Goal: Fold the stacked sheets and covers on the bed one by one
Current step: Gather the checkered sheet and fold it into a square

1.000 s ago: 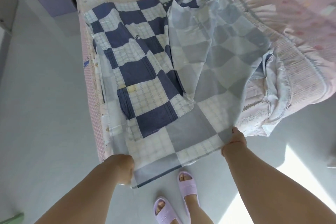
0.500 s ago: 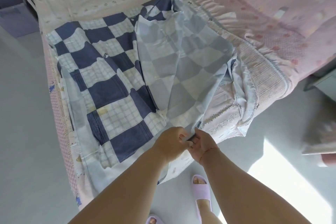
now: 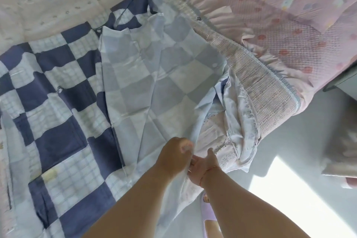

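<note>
Fingers of the left hand (image 3: 173, 157) are curled tight and pinch the near edge of the checkered sheet (image 3: 58, 106), gathered in a bunch at the foot of the bed (image 3: 48, 6). Furthest left, that sheet lies spread flat over the mattress with its dark blue and pale squares face up. Toward the middle, part of it is folded over onto itself, so the faded reverse side (image 3: 160, 75) shows, running from the far end of the bed down to the hands. Just right of the left hand, touching it, the right hand (image 3: 202, 167) also grips the bunched fabric, its fingers bent around the cloth; a thin red string circles its wrist. Further right, a pale blue cover (image 3: 241, 125) hangs crumpled off the bed corner, beside a pink ruffled quilt (image 3: 289, 35) draped over the mattress. Below the right forearm, a lilac slipper (image 3: 207, 212) stands on the grey floor (image 3: 289, 141), next to a bright patch of sunlight.
</note>
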`<act>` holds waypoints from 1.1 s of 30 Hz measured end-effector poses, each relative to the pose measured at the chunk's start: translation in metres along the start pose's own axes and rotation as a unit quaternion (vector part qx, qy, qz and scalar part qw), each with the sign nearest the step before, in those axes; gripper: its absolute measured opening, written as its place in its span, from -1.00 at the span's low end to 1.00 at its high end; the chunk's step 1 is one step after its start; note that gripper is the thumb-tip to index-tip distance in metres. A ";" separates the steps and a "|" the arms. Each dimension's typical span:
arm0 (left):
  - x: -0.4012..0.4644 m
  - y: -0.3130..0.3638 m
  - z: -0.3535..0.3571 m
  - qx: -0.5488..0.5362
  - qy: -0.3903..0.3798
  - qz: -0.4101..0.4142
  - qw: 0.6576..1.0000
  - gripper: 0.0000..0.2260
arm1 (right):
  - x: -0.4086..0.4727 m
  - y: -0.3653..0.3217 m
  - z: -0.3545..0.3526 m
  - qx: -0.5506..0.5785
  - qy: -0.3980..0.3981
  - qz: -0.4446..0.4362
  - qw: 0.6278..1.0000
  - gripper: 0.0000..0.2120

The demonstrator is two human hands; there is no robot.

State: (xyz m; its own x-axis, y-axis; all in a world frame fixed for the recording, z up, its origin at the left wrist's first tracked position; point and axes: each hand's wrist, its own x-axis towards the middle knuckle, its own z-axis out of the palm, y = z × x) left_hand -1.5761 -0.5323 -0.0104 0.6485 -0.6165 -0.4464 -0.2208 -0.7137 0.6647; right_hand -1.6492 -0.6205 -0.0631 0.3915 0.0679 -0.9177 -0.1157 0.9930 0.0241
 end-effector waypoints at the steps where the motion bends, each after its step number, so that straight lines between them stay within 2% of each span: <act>1: 0.014 0.005 0.002 0.013 0.010 0.006 1.000 -0.78 | 0.002 -0.010 0.007 0.020 -0.017 0.021 0.999 -0.18; 4: 0.049 0.020 0.005 0.035 0.008 -0.013 0.999 -0.72 | 0.003 -0.034 0.031 0.114 -0.087 0.047 0.989 -0.24; 6: 0.072 0.027 0.005 0.024 -0.003 -0.030 0.999 -0.70 | 0.012 -0.055 0.047 0.145 -0.068 0.022 0.987 -0.32; 7: 0.081 0.030 0.005 0.016 -0.009 -0.028 0.999 -0.69 | 0.020 -0.067 0.052 0.118 -0.038 -0.033 0.992 -0.36; 8: 0.090 0.032 0.005 0.012 -0.014 -0.021 1.000 -0.67 | 0.028 -0.082 0.055 0.030 0.015 -0.111 0.993 -0.45; 9: 0.096 0.033 0.005 0.007 -0.017 -0.018 1.000 -0.64 | 0.035 -0.099 0.058 -0.102 0.087 -0.198 0.971 -0.58; 10: 0.100 0.034 0.006 -0.001 -0.016 -0.017 1.000 -0.61 | 0.042 -0.115 0.058 -0.229 0.159 -0.271 0.921 -0.61; 11: 0.104 0.035 0.007 -0.008 -0.013 -0.016 1.000 -0.58 | 0.045 -0.130 0.060 -0.345 0.224 -0.326 0.851 -0.63; 12: 0.107 0.035 0.009 -0.012 -0.007 -0.010 1.000 -0.57 | 0.046 -0.145 0.061 -0.426 0.270 -0.351 0.789 -0.64; 13: 0.109 0.035 0.011 -0.011 -0.008 -0.007 1.000 -0.57 | 0.048 -0.159 0.061 -0.477 0.298 -0.361 0.744 -0.67; 16: 0.118 0.036 0.019 0.001 -0.008 0.005 1.000 -0.66 | 0.051 -0.184 0.064 -0.634 0.275 -0.327 0.645 -0.69; 19: 0.121 0.040 0.028 0.057 0.018 0.027 0.998 -0.72 | 0.061 -0.204 0.062 -0.692 0.254 -0.317 0.597 -0.64; 21: 0.121 0.045 0.034 0.125 0.035 0.060 0.990 -0.75 | 0.063 -0.218 0.053 -0.655 0.259 -0.371 0.606 -0.70; 23: 0.120 0.053 0.040 0.179 0.000 0.092 0.980 -0.76 | 0.052 -0.227 0.046 -0.567 0.261 -0.426 0.655 -0.78; 24: 0.120 0.058 0.044 0.193 -0.031 0.098 0.976 -0.75 | 0.047 -0.232 0.040 -0.506 0.264 -0.452 0.685 -0.73; 26: 0.122 0.062 0.051 0.200 -0.066 0.090 0.973 -0.73 | 0.034 -0.244 0.031 -0.423 0.290 -0.483 0.710 -0.67; 29: 0.125 0.067 0.056 0.178 -0.051 0.081 0.979 -0.70 | 0.012 -0.274 0.017 -0.359 0.375 -0.504 0.691 -0.79; 31: 0.127 0.071 0.057 0.156 -0.048 0.091 0.982 -0.67 | 0.002 -0.299 0.002 -0.313 0.423 -0.499 0.688 -0.70; 33: 0.127 0.075 0.058 0.126 -0.060 0.081 0.987 -0.66 | -0.005 -0.315 -0.008 -0.289 0.437 -0.493 0.694 -0.65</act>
State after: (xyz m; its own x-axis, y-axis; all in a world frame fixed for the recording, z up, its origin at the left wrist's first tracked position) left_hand -1.5525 -0.6834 -0.0520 0.5021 -0.7532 -0.4250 -0.4988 -0.6536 0.5691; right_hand -1.6218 -0.9345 -0.0688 -0.1346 -0.9533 -0.2703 -0.6304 0.2928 -0.7189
